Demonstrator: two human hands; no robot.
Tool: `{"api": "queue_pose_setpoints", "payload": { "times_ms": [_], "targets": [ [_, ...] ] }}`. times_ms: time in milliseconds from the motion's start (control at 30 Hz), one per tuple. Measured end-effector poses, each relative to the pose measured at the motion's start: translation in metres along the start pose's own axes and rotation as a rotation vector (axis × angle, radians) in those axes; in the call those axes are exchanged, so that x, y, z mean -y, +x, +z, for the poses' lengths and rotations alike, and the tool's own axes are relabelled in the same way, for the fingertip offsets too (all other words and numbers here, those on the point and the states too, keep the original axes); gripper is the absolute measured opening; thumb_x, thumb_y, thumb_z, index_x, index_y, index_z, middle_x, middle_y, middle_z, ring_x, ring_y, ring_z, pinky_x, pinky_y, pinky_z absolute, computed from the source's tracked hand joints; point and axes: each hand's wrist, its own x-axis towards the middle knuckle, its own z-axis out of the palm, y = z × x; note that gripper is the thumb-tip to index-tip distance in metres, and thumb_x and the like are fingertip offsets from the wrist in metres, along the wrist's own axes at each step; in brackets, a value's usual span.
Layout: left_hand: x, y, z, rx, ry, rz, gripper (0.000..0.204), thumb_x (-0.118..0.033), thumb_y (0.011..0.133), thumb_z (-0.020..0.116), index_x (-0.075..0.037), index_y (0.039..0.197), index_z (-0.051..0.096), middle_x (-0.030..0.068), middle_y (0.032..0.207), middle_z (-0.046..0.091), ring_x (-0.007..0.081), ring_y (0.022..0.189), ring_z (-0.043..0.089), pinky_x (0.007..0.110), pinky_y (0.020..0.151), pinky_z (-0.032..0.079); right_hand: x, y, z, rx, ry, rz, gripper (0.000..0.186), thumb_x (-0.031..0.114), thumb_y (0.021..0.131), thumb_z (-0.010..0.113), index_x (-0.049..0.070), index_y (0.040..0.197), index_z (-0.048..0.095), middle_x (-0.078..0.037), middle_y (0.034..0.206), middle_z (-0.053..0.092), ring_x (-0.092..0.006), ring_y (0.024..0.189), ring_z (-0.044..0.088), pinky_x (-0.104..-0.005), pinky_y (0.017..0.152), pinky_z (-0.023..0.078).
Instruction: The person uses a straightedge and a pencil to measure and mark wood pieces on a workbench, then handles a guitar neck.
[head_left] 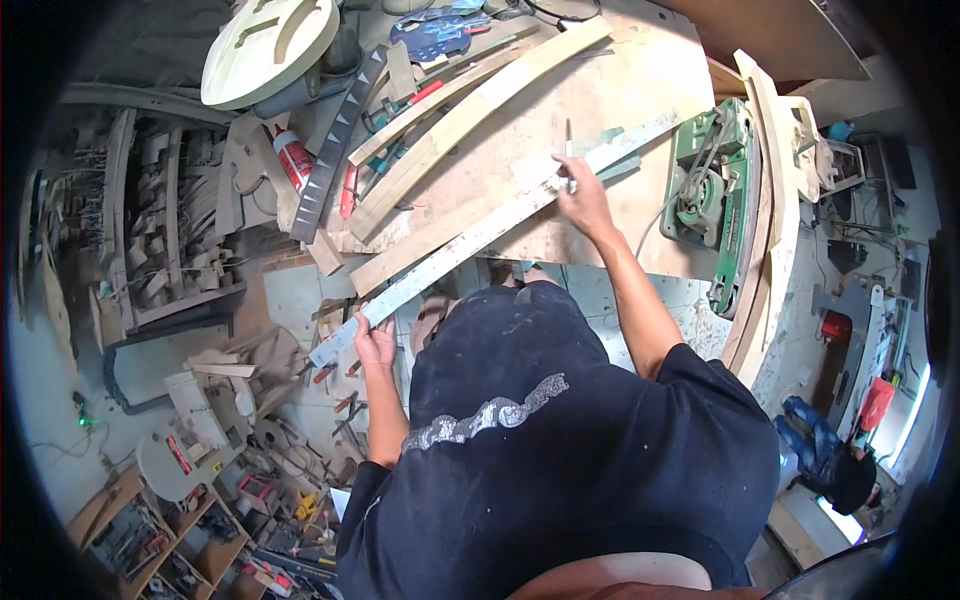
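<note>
The long whitish straightedge (pixel 470 246) slants up rightward across the workbench (pixel 650 65), its lower end pinched by the left hand (pixel 375 343), while the right hand (pixel 584 197) bends over its farther half, grip unclear to me.

A long, straight, flat strip (pixel 470 245), whitish with worn dark blotches, runs slantwise from lower left to upper right, its lower-left end jutting past the edge of the workbench (pixel 655 60). Alongside its far edge lies a pale, plain wooden board (pixel 430 241), roughly parallel and partly covered by the strip.
</note>
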Motion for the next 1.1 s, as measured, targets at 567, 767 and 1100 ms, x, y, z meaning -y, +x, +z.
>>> {"api": "queue_pose_setpoints", "payload": {
  "times_ms": [567,767,1100],
  "targets": [
    [-0.052,0.086,-0.051,-0.383,0.27,-0.074,0.051,-0.04,0.098,0.064,-0.006,0.135,0.055,0.0106,0.13,0.062,0.0293,0.124,0.059,0.046,0.11,0.045,-0.072,0.016,-0.029,0.068,-0.75,-0.151,0.051,-0.006,0.082,0.052,0.009,0.13,0.061,-0.013,0.129,0.061,-0.0382,0.127,0.052,-0.0534,0.107,0.039],
    [-0.059,0.101,-0.063,-0.354,0.176,-0.105,0.038,-0.03,0.101,0.062,-0.006,0.131,0.057,0.0096,0.128,0.063,0.0276,0.125,0.057,0.046,0.109,0.046,-0.059,0.021,-0.03,0.204,-0.753,-0.053,0.034,0.005,0.085,0.061,0.009,0.118,0.065,-0.01,0.122,0.062,-0.0341,0.129,0.051,-0.0516,0.112,0.036],
    [-0.04,0.089,-0.031,-0.266,0.179,-0.098,0.031,-0.029,0.098,0.067,-0.008,0.121,0.063,0.0042,0.115,0.067,0.0213,0.116,0.06,0.04,0.106,0.045,-0.058,0.009,-0.035,0.24,-0.593,-0.098,0.052,0.006,0.08,0.067,0.01,0.132,0.059,-0.014,0.134,0.059,-0.036,0.13,0.049,-0.0472,0.112,0.037]
  ]
}}
